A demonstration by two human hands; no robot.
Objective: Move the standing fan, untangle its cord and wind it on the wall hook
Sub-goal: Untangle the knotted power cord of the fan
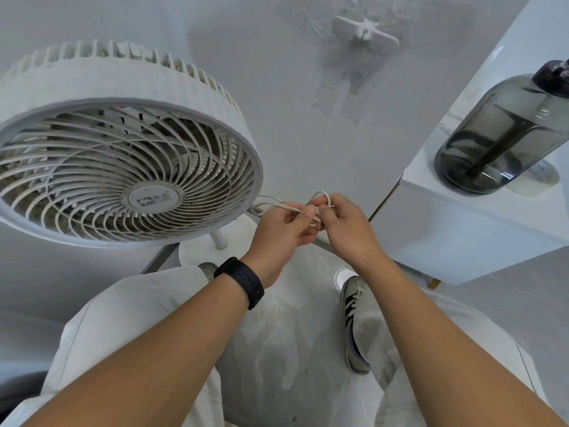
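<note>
Both hands, left hand [284,231] and right hand [346,226], pinch the cord [288,206] (looped) beside the fan [123,167]

Bare wall between fan [123,167] and cabinet [462,229] (bottle [505,134] atop).

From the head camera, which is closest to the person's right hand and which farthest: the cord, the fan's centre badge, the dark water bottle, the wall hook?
1. Cord: pinched in the right hand itself.
2. Fan's centre badge and dark water bottle: badge to the left, bottle up on the white cabinet to the right; too close to call.
3. Wall hook: high on the wall, farthest.
</note>
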